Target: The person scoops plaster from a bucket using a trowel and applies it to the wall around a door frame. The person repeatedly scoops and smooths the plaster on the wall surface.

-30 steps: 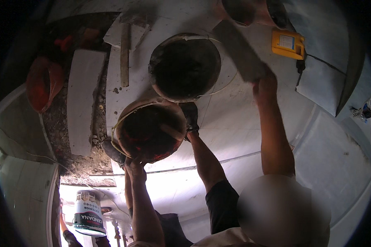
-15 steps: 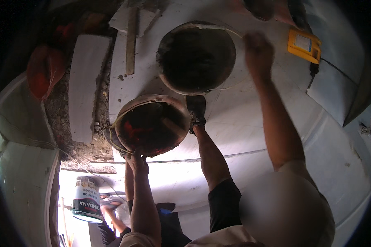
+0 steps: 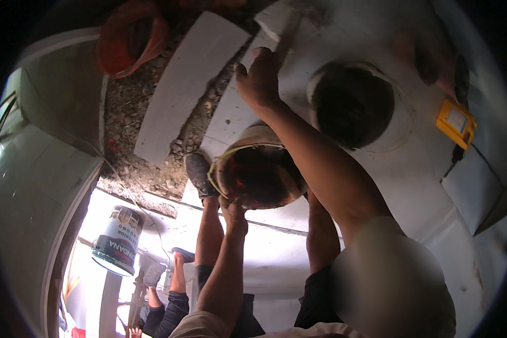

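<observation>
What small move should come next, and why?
Probably settle the right hand firmly on the wooden strip: in this view that hand overlaps the strip's near end, yet whether it grips there is hidden. The left hand holds the nearer bucket at its rim.

Five buckets (image 3: 260, 135) (two mid-frame, two upper right, one upper left), one paint pail (image 3: 116, 241) and one yellow container (image 3: 456, 122) show.

A person's bare right forearm (image 3: 328, 160) stretches diagonally forward and leftward, its right hand (image 3: 258, 76) well ahead of the other, thumb apart and fingers partly curled. The left forearm (image 3: 225, 276), bare below a pale sleeve (image 3: 208, 323), extends forward, the left hand (image 3: 234, 212) bent into a grip.
</observation>
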Available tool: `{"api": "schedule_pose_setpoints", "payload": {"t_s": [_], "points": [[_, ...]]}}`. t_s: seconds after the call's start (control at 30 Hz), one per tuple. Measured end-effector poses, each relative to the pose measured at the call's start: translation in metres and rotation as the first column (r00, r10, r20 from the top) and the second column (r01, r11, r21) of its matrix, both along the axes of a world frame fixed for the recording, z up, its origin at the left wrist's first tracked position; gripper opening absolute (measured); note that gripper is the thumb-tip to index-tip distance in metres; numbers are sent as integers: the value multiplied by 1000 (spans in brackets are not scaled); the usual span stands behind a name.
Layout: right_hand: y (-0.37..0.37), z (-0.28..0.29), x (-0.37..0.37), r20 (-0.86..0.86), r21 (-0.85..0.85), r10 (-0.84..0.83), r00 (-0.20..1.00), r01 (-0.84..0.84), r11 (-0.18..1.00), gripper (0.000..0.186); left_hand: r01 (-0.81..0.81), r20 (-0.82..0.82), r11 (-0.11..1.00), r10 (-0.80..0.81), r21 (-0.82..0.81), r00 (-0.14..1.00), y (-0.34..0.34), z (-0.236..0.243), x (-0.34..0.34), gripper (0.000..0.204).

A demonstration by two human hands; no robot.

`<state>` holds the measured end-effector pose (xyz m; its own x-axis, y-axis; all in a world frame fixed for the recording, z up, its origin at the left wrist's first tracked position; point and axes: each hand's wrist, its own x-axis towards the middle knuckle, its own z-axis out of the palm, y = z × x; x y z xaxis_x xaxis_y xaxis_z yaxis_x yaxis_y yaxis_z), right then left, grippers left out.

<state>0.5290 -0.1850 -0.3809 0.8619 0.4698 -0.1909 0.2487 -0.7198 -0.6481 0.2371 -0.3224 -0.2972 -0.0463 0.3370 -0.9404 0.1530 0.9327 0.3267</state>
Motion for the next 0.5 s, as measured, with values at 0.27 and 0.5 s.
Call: {"api": "schedule_pose_setpoints", "payload": {"t_s": [0.27,0.5], "points": [[-41,63,-7,-327,230,169,930,-96,969,19,58,108,995,-66,77,992,3,-2,-15,28],[-177,126,-92,-386,-362,224,895,-371,855,20,219,61,976,-217,-17,974,21,10,-12,16]]}}
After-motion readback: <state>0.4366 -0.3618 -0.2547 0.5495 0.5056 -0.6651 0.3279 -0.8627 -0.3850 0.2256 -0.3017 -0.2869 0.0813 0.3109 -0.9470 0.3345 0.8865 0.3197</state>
